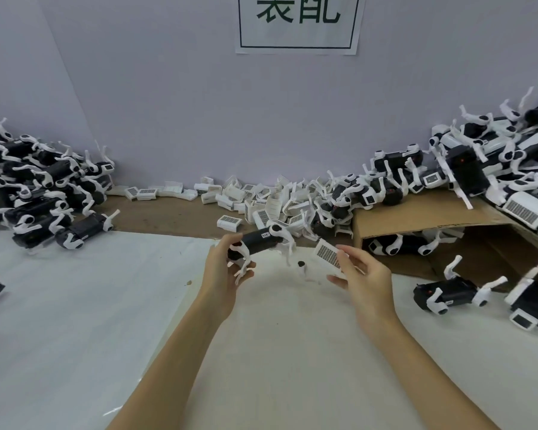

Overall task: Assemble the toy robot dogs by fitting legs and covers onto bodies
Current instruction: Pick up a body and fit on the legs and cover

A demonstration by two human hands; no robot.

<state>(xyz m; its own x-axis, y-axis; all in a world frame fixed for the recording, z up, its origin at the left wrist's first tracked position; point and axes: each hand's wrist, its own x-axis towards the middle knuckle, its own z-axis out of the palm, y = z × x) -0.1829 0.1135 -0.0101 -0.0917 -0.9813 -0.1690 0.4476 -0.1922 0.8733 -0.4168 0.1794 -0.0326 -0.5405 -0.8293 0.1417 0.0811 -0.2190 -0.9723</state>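
Nearest the camera, two bare forearms reach out over the white sheet (pixel 75 305) that covers the table. The left hand (pixel 222 274) has its fingers curled round one end of a black dog body (pixel 258 240), held above the sheet with its white legs already fitted and hanging down. The right hand (pixel 359 274) pinches a white cover (pixel 328 254), its slotted face turned up, just beside the body but not touching it. One small leg piece (pixel 302 265) lies on the sheet between the hands.

The step in hand looks to be fitting the cover: the next move calls for turning the cover to match the body's open side, lining up the edges and pressing until it seats.

Further off, loose covers (pixel 255 203) lie heaped along the wall. A pile of dogs (pixel 38 187) sits at the far left, another (pixel 479 169) spills over flattened cardboard (pixel 416 215) at the right. A printed sign (pixel 298 23) hangs on the wall.
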